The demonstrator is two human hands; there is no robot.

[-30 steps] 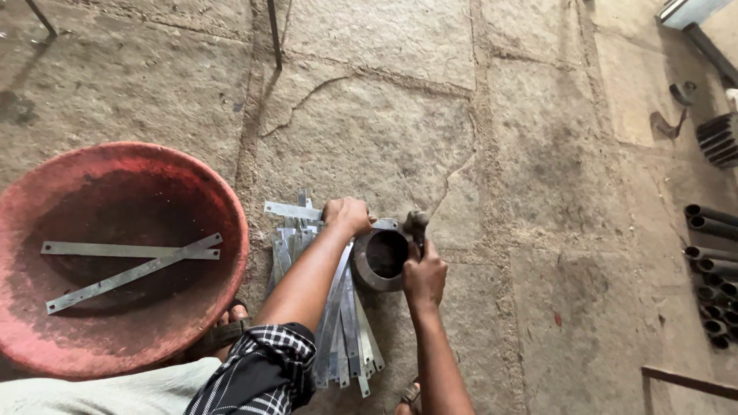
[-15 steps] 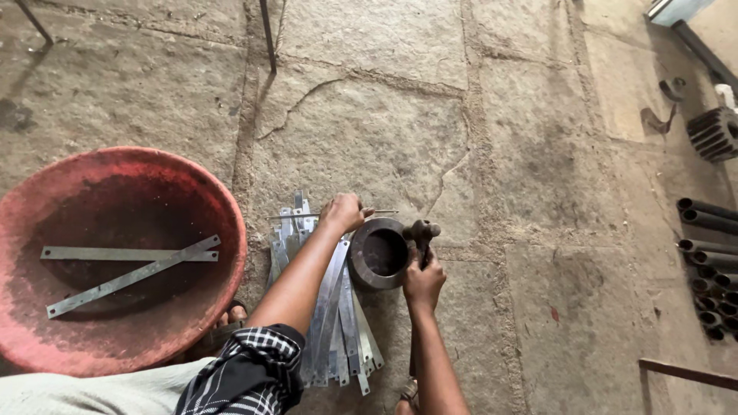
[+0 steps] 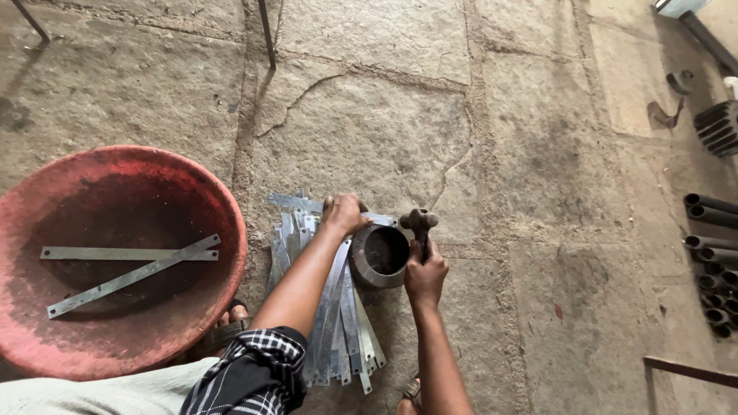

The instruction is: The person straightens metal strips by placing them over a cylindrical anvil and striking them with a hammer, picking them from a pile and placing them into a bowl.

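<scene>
On the stone floor, my left hand [image 3: 346, 214] is pressing a metal strip [image 3: 296, 203] lying crosswise over the steel ring [image 3: 380, 256], fingers closed on it; my right hand [image 3: 425, 274] is gripping the hammer [image 3: 420, 224], just right of the ring.

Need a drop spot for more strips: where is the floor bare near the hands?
Bare stone floor beyond the strip pile, and right of the right hand up to the pipes. Crowded from the red basin across the pile, left hand and metal ring.
</scene>
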